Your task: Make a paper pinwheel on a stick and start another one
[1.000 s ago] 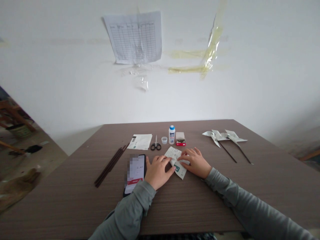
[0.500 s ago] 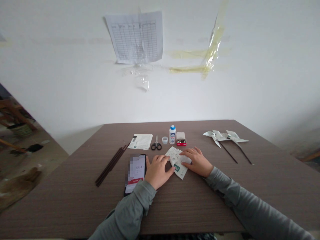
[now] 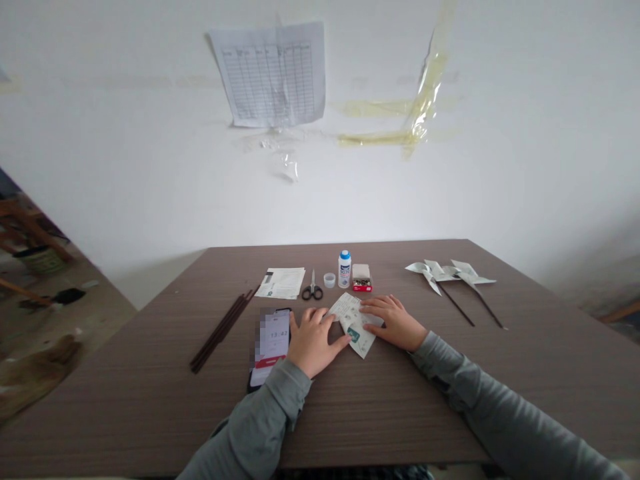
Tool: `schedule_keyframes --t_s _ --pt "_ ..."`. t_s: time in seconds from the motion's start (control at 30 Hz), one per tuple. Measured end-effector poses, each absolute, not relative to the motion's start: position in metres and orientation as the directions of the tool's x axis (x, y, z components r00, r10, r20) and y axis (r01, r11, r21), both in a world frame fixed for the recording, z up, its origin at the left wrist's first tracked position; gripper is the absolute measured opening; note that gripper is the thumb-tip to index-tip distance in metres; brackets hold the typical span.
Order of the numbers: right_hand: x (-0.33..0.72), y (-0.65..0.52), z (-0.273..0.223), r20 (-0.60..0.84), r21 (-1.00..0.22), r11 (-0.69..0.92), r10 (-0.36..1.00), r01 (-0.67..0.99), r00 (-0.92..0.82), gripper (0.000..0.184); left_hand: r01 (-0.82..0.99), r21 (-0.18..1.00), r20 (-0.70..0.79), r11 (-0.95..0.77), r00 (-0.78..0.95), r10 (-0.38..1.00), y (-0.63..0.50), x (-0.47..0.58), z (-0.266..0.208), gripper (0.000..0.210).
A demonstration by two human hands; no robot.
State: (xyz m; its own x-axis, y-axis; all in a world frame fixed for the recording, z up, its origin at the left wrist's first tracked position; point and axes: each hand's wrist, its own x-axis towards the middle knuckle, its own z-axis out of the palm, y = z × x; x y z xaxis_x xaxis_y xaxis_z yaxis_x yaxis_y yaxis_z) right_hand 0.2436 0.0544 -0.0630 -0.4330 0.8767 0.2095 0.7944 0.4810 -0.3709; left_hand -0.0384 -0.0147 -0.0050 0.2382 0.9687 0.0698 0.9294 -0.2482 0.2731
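A printed piece of paper [image 3: 356, 333] with a green patch lies on the table between my hands, with folds and pointed corners. My left hand [image 3: 313, 341] rests over its left edge, fingers spread and thumb reaching toward the green patch. From the other side, my right hand [image 3: 397, 323] lies on the paper's right part with its fingers stretched out. Just left of my left hand is a phone [image 3: 271, 347] with a lit screen. Behind the paper stand a white bottle with a blue cap [image 3: 345, 270] and an open red box of small metal pieces [image 3: 363, 285].
Scissors [image 3: 313, 291], a small clear cup [image 3: 329, 280] and stacked paper sheets [image 3: 281, 283] sit farther back. Dark sticks [image 3: 220, 333] lie at left. Two paper pinwheels [image 3: 435, 270] on dark sticks lie at right. The table [image 3: 380, 413] meets a white wall.
Almost nothing has moved; my left hand has shifted very slightly left. The phone's displayed digits have gone from 13:41 to 13:42.
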Motion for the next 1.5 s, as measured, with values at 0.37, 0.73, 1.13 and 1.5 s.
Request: schedule_keyframes --t_s 0.37,0.73,1.13,1.5 --pt "0.250 0.074 -0.065 0.437 -0.330 0.592 0.786 0.735 -0.437 0.056 0.915 0.309 0.066 -0.260 0.252 0.966 -0.010 -0.042 -0.008 0.053" --pt "0.239 0.115 -0.017 0.392 -0.164 0.543 0.802 0.823 -0.451 0.057 0.915 0.293 0.022 -0.276 0.282 0.959 -0.008 -0.043 -0.009 0.062" --pt "0.204 0.141 -0.005 0.334 -0.153 0.496 0.840 0.855 -0.428 0.067 0.921 0.283 0.009 -0.267 0.276 0.961 -0.009 -0.046 -0.007 0.062" --pt "0.195 0.146 -0.012 0.353 -0.163 0.476 0.846 0.864 -0.399 0.082 0.922 0.281 0.019 -0.267 0.273 0.962 -0.011 -0.045 -0.006 0.059"
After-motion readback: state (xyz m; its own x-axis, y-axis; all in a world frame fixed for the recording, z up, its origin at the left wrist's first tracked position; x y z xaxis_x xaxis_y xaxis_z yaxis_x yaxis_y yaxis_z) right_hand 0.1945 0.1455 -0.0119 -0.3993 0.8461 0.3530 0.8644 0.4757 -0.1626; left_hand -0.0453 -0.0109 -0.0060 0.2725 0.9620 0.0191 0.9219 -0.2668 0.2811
